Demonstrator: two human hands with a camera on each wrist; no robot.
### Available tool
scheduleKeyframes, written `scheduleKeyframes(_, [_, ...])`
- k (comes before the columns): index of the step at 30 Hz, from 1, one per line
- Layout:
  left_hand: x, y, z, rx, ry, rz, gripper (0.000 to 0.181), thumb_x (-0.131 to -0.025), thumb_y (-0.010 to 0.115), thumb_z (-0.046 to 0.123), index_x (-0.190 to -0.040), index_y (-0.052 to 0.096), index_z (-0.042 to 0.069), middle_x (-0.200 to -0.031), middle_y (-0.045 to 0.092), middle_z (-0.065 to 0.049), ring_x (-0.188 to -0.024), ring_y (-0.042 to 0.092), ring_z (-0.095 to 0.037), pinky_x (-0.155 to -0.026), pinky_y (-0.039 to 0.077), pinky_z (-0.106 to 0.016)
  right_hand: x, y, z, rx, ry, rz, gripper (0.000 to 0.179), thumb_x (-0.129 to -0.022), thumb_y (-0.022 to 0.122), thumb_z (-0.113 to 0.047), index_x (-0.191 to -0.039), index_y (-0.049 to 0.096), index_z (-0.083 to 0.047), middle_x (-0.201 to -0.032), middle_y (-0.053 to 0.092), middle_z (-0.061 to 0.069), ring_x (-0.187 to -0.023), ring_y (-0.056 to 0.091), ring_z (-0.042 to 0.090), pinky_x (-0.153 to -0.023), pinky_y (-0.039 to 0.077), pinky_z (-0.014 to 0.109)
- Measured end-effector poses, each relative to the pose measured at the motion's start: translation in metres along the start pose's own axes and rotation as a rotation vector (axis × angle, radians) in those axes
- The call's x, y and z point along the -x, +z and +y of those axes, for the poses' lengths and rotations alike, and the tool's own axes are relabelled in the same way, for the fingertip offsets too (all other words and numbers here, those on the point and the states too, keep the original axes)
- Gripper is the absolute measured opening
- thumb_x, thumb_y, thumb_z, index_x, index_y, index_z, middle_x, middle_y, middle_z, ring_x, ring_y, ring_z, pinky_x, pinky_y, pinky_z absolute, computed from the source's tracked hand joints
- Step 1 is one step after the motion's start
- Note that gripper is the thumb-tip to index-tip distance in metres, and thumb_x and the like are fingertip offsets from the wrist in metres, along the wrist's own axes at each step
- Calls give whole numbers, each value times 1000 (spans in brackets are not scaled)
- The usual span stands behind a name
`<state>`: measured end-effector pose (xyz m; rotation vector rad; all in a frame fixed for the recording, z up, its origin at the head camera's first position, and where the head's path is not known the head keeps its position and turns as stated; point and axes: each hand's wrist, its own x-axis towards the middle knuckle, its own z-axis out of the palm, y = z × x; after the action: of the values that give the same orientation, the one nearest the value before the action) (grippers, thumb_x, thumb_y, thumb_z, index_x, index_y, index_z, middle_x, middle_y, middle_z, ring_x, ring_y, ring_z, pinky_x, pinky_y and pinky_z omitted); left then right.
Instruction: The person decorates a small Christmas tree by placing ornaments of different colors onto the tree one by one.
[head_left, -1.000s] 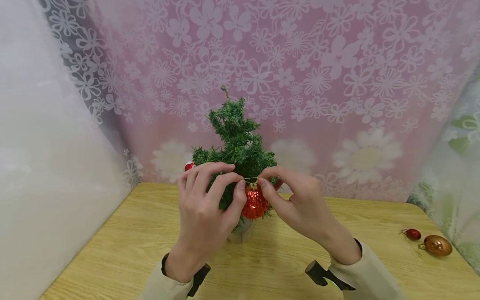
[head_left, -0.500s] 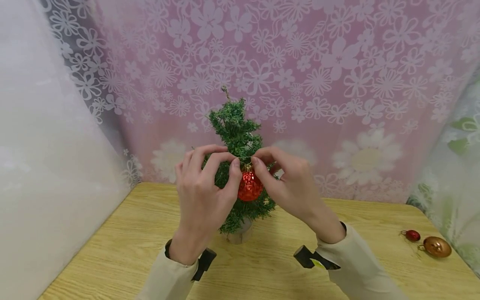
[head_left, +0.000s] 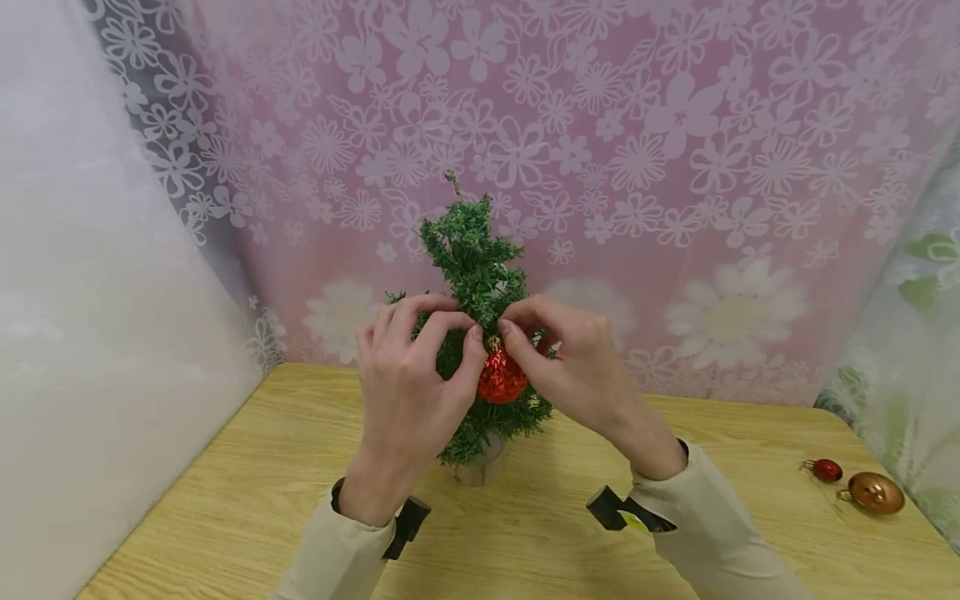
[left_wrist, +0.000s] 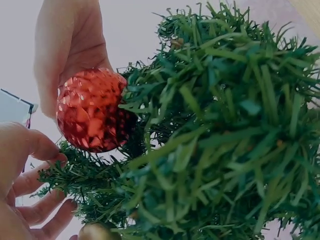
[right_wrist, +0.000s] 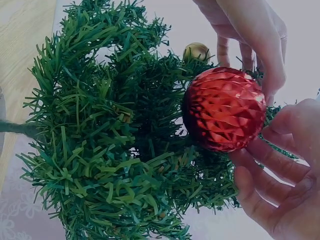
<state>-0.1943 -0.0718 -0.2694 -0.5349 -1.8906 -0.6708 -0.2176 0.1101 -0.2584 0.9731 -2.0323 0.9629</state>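
Note:
A shiny red Christmas bauble (head_left: 501, 377) with a dimpled surface hangs at the front of a small green artificial Christmas tree (head_left: 468, 242). My left hand (head_left: 408, 379) is left of the bauble's gold cap, thumb and forefinger pinching its thin string. From the other side my right hand (head_left: 581, 367) pinches the string too, fingertips close to the branches. The string itself is mostly hidden by the fingers. In the right wrist view the bauble (right_wrist: 225, 109) rests against the greenery between both hands.
The tree stands in a pale pot (head_left: 480, 468) on a wooden table (head_left: 525, 533). A gold bauble (right_wrist: 196, 51) hangs among its branches. At the table's right lie a small red ornament (head_left: 827, 470) and a copper-coloured one (head_left: 876, 492). A flowered pink curtain (head_left: 600, 167) hangs behind.
Both hands have raised the bauble by its string and brought it against the tree's middle. Over the last half second the fingertips have dipped slightly, and the taut string no longer shows.

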Motion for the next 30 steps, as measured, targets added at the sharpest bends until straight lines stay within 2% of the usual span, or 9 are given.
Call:
scheduleKeyframes(7, [3, 3, -1, -29, 35, 18, 14, -96, 67, 20, -94, 76, 10, -112, 71, -10, -103, 61, -32, -87, 41, -52, 2, 2, 3, -16, -32, -8, 8, -96, 68, -4, -100, 73, -8, -85, 73, 0, -68, 63, 5, -60, 55, 26])
scheduleKeyframes(11, [4, 4, -1, -50, 62, 34, 14, -97, 66, 21, -95, 76, 10, -112, 71, -10, -104, 61, -31, -86, 41, -51, 4, 2, 6, 10, -95, 14, 8, -93, 70, -3, -99, 74, -7, -90, 74, 2, -73, 64, 8, -62, 55, 27])
scheduleKeyframes(14, [4, 4, -1, -33, 75, 65, 15, -97, 66, 22, -97, 76, 10, -112, 71, -10, -104, 62, -31, -87, 41, -50, 8, -1, 9, 101, -205, 42, 7, -95, 69, -8, -99, 74, -5, -96, 73, 8, -82, 67, 16, -69, 57, 33])
scheduleKeyframes(19, [0, 5, 3, -14, 112, 127, 21, -96, 70, 28, -103, 75, 9, -109, 72, -12, -102, 64, -32, -86, 43, -49, 17, -10, 15, 298, -351, 56, 29, -103, 58, -26, -103, 74, -2, -109, 72, 16, -103, 67, 31, -85, 59, 45])
scheduleKeyframes(22, [-3, 6, 6, -42, 110, 113, 26, -96, 71, 33, -106, 75, 10, -109, 71, -12, -101, 64, -31, -85, 45, -48, 22, -17, 20, 364, -367, 39, 31, -104, 56, -28, -104, 74, -2, -114, 72, 17, -110, 66, 35, -92, 57, 49])
scheduleKeyframes(25, [-4, 7, 8, -74, 80, 78, 25, -97, 71, 33, -108, 75, 12, -110, 71, -11, -99, 65, -30, -84, 45, -46, 29, -23, 26, 395, -350, 31, 32, -104, 55, -29, -105, 74, -3, -116, 72, 16, -114, 65, 36, -95, 55, 52])
scheduleKeyframes(30, [-1, 8, 10, -80, 29, 60, 18, -98, 70, 27, -106, 76, 13, -109, 72, -9, -96, 67, -29, -80, 43, -45, 44, -35, 36, 412, -323, 58, 37, -106, 51, -33, -105, 73, -4, -114, 72, 15, -111, 65, 36, -94, 52, 52])
